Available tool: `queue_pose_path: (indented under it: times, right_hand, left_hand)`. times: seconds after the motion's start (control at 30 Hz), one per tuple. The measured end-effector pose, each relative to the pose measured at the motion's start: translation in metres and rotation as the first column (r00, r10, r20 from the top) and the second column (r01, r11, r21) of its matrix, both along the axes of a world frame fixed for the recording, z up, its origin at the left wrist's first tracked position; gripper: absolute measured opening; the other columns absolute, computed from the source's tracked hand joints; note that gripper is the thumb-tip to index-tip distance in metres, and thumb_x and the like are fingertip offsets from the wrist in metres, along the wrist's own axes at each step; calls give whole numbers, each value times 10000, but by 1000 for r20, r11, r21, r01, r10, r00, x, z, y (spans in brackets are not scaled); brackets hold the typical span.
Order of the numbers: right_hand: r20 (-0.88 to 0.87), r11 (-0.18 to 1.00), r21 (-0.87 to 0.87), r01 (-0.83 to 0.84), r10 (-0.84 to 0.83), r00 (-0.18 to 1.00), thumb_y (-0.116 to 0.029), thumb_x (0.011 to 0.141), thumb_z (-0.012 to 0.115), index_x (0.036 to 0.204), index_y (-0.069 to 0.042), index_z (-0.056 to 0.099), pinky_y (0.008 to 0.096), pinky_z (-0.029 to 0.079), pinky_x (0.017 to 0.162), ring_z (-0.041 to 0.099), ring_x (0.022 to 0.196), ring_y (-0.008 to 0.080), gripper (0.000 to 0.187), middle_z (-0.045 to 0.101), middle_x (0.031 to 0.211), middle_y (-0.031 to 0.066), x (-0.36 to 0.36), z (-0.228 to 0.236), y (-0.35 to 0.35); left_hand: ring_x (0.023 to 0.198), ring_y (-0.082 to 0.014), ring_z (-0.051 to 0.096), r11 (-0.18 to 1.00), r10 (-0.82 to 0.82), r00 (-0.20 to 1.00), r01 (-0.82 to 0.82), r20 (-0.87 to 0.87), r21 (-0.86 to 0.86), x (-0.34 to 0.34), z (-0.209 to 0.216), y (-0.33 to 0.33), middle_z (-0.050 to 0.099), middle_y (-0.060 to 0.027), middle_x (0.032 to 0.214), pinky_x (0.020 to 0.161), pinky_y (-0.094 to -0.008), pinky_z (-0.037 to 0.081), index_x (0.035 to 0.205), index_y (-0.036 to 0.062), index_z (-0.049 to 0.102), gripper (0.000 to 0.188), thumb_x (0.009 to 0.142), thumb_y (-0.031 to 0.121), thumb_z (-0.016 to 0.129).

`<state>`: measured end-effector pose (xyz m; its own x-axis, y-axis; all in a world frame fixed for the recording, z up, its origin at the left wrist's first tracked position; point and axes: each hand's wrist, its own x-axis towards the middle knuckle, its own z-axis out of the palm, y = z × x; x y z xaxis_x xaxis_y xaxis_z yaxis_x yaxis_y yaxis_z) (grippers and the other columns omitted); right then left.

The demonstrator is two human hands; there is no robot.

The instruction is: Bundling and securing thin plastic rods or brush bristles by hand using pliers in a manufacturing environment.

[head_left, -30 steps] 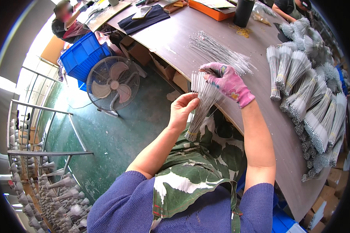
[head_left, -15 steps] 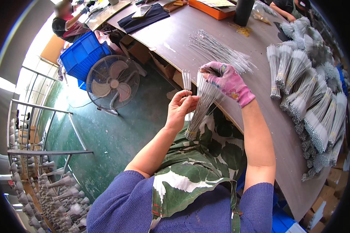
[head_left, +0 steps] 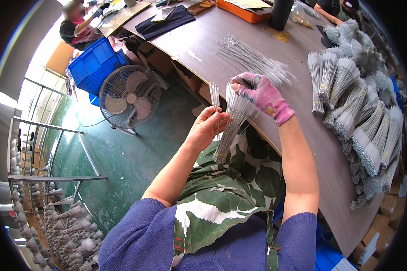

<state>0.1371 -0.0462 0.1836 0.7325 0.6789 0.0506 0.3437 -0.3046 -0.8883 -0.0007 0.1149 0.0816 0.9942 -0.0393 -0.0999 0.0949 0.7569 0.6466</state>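
Note:
My bare left hand pinches a few thin wire brushes with white bristles, held upright. Right beside them, a thick bundle of wire brushes slants over my lap, a yellowish band round its lower end. My right hand, in a pink flowered glove, is closed at the bristled top of this bundle; its fingertips partly hide what they grip. On the table beyond the glove lies a loose pile of wire brushes.
The grey table curves along my right, with many brush bundles heaped on it. Farther back are an orange tray, a black cylinder and a dark cloth. A floor fan, blue crates and a metal rack stand left.
The view has shifted slightly. Both hands keep nearly the same places and grips, with the left fingers a little closer around the few brushes.

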Motion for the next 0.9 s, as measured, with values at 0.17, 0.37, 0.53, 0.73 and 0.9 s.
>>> queue_pose_path:
  times: [0.17, 0.37, 0.53, 0.73, 0.9]
  right_hand:
    - [166, 977, 159, 143, -169, 972, -295, 893, 586, 1049, -13, 629, 327, 481, 786, 643, 860, 222, 325, 666, 921, 154, 3, -7, -4]
    - [68, 929, 261, 262, -288, 955, -230, 901, 567, 968, 7, 634, 295, 491, 658, 624, 704, 157, 255, 676, 820, 129, -29, 35, 2]
    - [-6, 963, 74, 259, -259, 966, -231, 817, 632, 873, -3, 644, 357, 476, 641, 631, 662, 252, 235, 649, 736, 156, -50, 4, 19]
    - [220, 923, -129, 362, -330, 918, -263, 781, 640, 771, -23, 628, 415, 482, 647, 618, 714, 352, 241, 624, 724, 181, -71, 0, 26]
    - [372, 921, -125, 370, -302, 878, -245, 779, 623, 778, -36, 631, 419, 483, 640, 612, 705, 349, 209, 617, 743, 176, -84, -22, 21]
  left_hand:
    - [1043, -227, 610, 999, -41, 999, 41, 5, -25, 3, 2, 2, 659, -73, 1027, 870, -346, 504, 1059, 140, 553, 133, 931, 173, 536]
    - [1017, -202, 618, 999, -54, 998, 54, -14, 7, 2, 6, 4, 659, -75, 1039, 866, -335, 502, 1070, 131, 553, 149, 926, 168, 545]
    - [968, -153, 623, 995, -37, 999, 37, -10, 93, 4, 5, -2, 659, -71, 1034, 851, -317, 503, 1049, 111, 566, 143, 909, 138, 573]
    - [877, -125, 620, 976, 63, 998, -57, -20, 209, 3, 5, -12, 653, -40, 958, 807, -304, 520, 989, 70, 594, 124, 882, 127, 621]
    - [846, -129, 621, 971, 60, 997, -48, -43, 236, 1, -1, -9, 641, -23, 935, 794, -310, 526, 989, 65, 597, 142, 877, 145, 631]
